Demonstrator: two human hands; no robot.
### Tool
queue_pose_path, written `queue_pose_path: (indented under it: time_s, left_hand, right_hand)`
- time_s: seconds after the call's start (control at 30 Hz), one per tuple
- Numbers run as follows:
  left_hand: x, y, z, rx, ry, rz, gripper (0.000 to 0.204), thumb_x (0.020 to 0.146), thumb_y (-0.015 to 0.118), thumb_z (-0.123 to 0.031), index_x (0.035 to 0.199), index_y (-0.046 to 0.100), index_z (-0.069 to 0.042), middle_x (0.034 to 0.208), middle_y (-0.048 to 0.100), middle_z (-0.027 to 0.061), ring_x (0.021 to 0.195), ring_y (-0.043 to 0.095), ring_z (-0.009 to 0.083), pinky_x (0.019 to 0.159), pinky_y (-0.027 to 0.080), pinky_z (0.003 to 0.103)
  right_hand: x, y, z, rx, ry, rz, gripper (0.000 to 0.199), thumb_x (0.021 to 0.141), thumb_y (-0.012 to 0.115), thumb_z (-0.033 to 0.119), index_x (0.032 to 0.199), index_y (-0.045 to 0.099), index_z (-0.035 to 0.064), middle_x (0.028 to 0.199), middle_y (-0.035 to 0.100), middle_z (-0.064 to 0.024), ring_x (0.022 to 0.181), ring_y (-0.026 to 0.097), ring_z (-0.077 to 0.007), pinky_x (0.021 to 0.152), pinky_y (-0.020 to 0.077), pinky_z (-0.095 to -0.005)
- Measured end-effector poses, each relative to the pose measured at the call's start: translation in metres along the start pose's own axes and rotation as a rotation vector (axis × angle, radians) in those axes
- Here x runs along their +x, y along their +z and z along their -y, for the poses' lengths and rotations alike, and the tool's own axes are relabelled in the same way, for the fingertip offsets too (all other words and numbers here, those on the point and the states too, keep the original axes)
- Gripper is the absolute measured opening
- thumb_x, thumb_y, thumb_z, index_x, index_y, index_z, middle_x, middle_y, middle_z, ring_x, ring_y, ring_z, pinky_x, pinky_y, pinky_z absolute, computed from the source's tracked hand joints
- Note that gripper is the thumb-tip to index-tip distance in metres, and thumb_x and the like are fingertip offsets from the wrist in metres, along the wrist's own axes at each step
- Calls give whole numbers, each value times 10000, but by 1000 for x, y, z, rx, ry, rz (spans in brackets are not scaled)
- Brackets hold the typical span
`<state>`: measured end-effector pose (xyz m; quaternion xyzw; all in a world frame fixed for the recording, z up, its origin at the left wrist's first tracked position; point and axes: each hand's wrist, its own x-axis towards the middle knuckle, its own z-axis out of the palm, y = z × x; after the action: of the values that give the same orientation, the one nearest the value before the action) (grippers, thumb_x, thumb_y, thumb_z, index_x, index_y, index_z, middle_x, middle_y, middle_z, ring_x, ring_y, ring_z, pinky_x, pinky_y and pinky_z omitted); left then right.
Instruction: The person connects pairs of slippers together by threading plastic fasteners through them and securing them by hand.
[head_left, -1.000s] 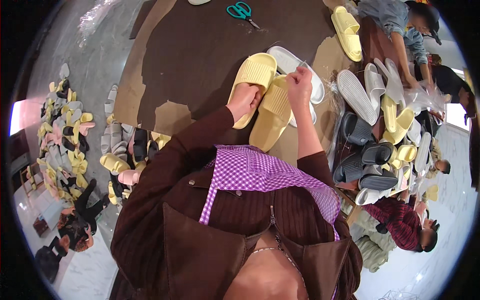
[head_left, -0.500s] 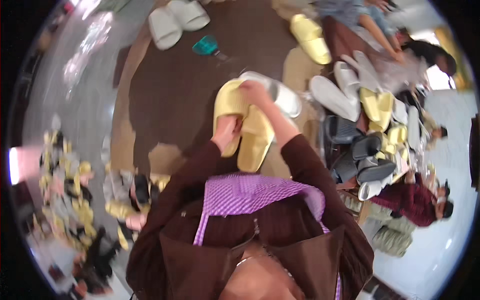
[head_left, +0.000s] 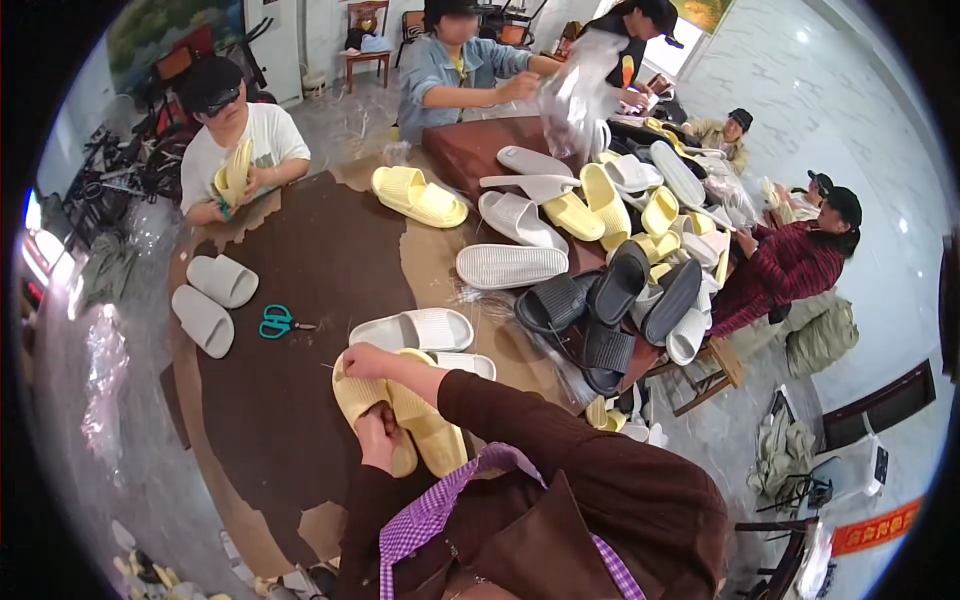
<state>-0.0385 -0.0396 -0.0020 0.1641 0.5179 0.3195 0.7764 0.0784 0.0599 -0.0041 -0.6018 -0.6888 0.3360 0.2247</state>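
A pair of yellow slippers lies in front of me, the left slipper (head_left: 352, 398) beside the right slipper (head_left: 432, 445). My left hand (head_left: 377, 432) is closed on the left slipper, at the foot opening under its strap. At the toe end of that same slipper, my right hand (head_left: 367, 361) has its fingers pressed together on the strap; whether a small thing sits between them cannot be made out. Just beyond lie a white slipper (head_left: 450, 328) and a second white one (head_left: 478, 366), partly hidden by my right arm and the yellow pair.
Scissors with teal handles (head_left: 277, 322) and a pale grey slipper pair (head_left: 225, 281) lie to the left on the brown tabletop (head_left: 330, 260). One yellow slipper (head_left: 418, 197) lies farther back. Mixed slippers pile up at right, including a black slipper (head_left: 620, 282). Several people work around the table.
My view has swung up and to the right, bringing the co-workers and the slipper pile into fuller sight. Both hands stay on the same yellow slipper.
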Motion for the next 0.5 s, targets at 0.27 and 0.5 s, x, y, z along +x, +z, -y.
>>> queue_pose_path:
  time_s: [0.27, 0.5]
  left_hand:
    - [11, -7, 3, 47, -6, -2, 192, 830, 509, -102, 642, 525, -66, 522, 431, 6, 413, 371, 111, 379, 281, 243]
    - [-30, -19, -1, 78, 220, 237, 117, 854, 483, -102, 878, 554, -12, 675, 510, 22, 497, 426, 96, 430, 332, 236]
  right_hand:
    - [-13, 4, -2, 328, 39, -260, 153, 709, 588, 146, 790, 652, 33, 762, 630, -154, 712, 604, -278, 641, 467, -368]
    - [-40, -10, 7, 546, 90, -469, 103, 754, 570, 85, 787, 612, -3, 753, 618, -125, 724, 585, -203, 663, 463, -319]
